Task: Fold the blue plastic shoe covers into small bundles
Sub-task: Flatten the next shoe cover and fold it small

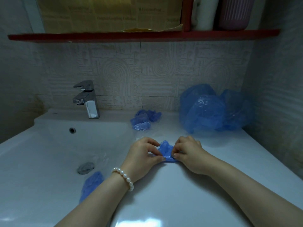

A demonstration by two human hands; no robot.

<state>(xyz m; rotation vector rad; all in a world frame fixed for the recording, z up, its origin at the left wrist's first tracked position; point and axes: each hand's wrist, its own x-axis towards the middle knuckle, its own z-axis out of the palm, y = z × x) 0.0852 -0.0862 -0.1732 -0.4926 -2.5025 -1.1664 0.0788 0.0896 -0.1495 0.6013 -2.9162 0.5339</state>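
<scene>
here we pinch one shoe cover on the counter between left hand and right hand, fingertips curled on its edges to crease it; finished bundles wait at twelve o'clock, unfolded covers at two.

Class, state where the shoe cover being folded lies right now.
In the head view, the shoe cover lies on the counter right of the sink basin, pinched between the left hand and right hand.
</scene>
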